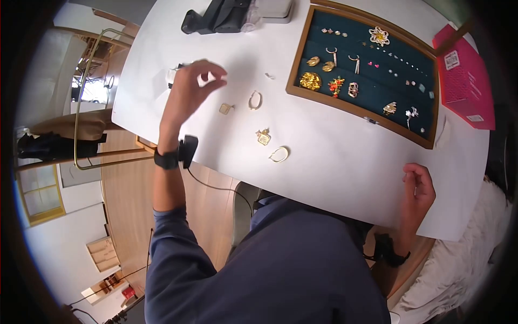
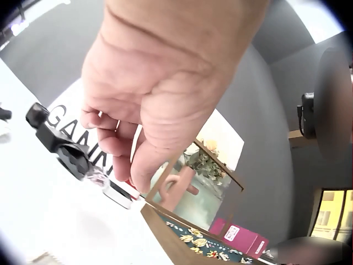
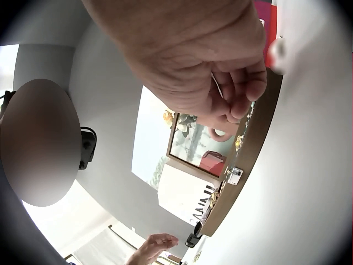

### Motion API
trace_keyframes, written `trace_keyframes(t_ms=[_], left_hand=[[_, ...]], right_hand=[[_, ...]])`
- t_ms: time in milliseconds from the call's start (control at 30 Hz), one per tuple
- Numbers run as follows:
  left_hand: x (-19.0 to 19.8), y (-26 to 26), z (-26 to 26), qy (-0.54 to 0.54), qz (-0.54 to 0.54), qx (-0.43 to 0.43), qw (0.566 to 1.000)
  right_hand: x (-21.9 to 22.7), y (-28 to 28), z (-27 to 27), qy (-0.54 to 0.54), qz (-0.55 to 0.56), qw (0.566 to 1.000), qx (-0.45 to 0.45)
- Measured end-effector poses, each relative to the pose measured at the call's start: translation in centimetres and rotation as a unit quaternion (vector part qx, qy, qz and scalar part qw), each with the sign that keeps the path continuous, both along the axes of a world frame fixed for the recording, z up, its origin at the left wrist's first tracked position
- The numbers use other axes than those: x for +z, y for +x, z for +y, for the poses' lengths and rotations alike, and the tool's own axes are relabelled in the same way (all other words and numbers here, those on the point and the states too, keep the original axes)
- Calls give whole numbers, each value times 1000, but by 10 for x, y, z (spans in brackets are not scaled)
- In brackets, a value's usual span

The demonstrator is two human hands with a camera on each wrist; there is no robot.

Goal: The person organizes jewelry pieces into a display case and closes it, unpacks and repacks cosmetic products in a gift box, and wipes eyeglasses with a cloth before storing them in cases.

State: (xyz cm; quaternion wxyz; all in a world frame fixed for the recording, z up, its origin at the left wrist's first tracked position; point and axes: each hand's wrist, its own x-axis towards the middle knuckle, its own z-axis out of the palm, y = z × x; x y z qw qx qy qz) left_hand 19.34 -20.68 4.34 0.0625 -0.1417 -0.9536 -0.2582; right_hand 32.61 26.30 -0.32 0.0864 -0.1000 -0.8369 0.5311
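My left hand point(image 1: 190, 89) is raised over the left part of the white table, thumb and forefinger bent toward each other with a gap between the tips. Nothing shows in its grasp. Below and to its right lie a small square gold piece point(image 1: 224, 109), a gold hoop earring point(image 1: 254, 100) and a tiny silvery piece point(image 1: 269, 76). Closer to the front edge are a gold square pendant-like piece point(image 1: 263, 136) and a second gold hoop point(image 1: 279, 155). At the table's right front, my right hand point(image 1: 419, 186) hangs with loosely curled fingers and no object visible in them.
A wooden jewellery case point(image 1: 345, 105) with a dark green lining holds several earrings and brooches at the back right. Beside it stands a pink box point(image 1: 465, 81). Black items point(image 1: 221, 16) and a pale grey box point(image 1: 274, 9) sit at the back.
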Motion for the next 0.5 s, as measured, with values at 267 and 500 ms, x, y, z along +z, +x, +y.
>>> trace_keyframes(t_ms=[267, 500], left_hand=[[-31, 47, 31, -1, -43, -36, 998], [-50, 34, 35, -45, -26, -99, 994]], right_hand=[[3, -13, -32, 3, 15, 994, 110], [17, -19, -53, 46, 25, 985, 162]])
